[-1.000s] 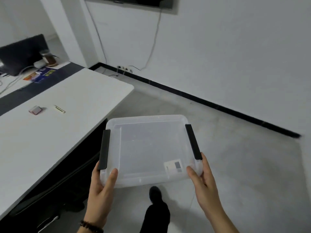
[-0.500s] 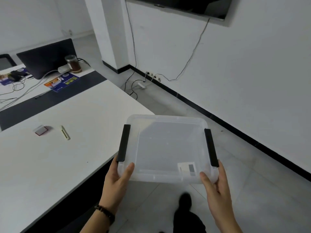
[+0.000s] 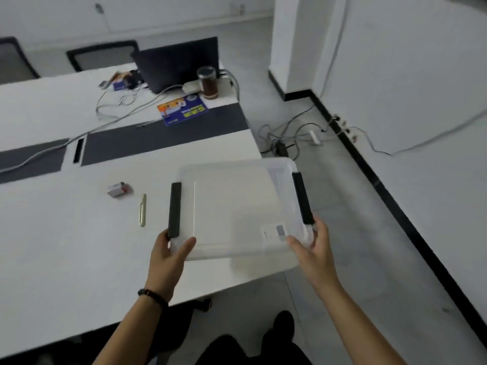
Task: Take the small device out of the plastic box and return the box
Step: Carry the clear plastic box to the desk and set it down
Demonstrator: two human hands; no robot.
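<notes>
Plastic box point(image 3: 237, 209): clear, lidded, a black latch on each short side, a small label near the right front corner; carried level over the near right corner of the white surface point(image 3: 66, 259), its right part overhanging the floor point(image 3: 369, 259). Contents: nothing can be made out through the lid, so whether the small device is inside cannot be told. Left hand point(image 3: 168, 256): at the front left corner, thumb over the lid just under the left latch point(image 3: 175, 209), the other fingers hidden below, closed on the box. Right hand point(image 3: 315, 252): at the front right corner, thumb on the lid beside the label point(image 3: 275, 231), fingers wrapped round the edge below the right latch point(image 3: 303, 197), likewise closed on the box. A grip at both near corners keeps the wide, light box flat and steady, judged suitable for setting it down to open. On the surface to the left, apart from the box: a small red and grey item point(image 3: 119, 189) and a slim pale pen-like item point(image 3: 142, 209). Farther back: a laptop point(image 3: 179, 63), a dark jar point(image 3: 208, 83), a blue printed mat point(image 3: 182, 109), loose cables. Change against the earlier views: the box was then held out over the floor beside the surface; it now hangs largely above the surface, with the hands' grip unchanged, and the view has swung left to take in the far desk area.
</notes>
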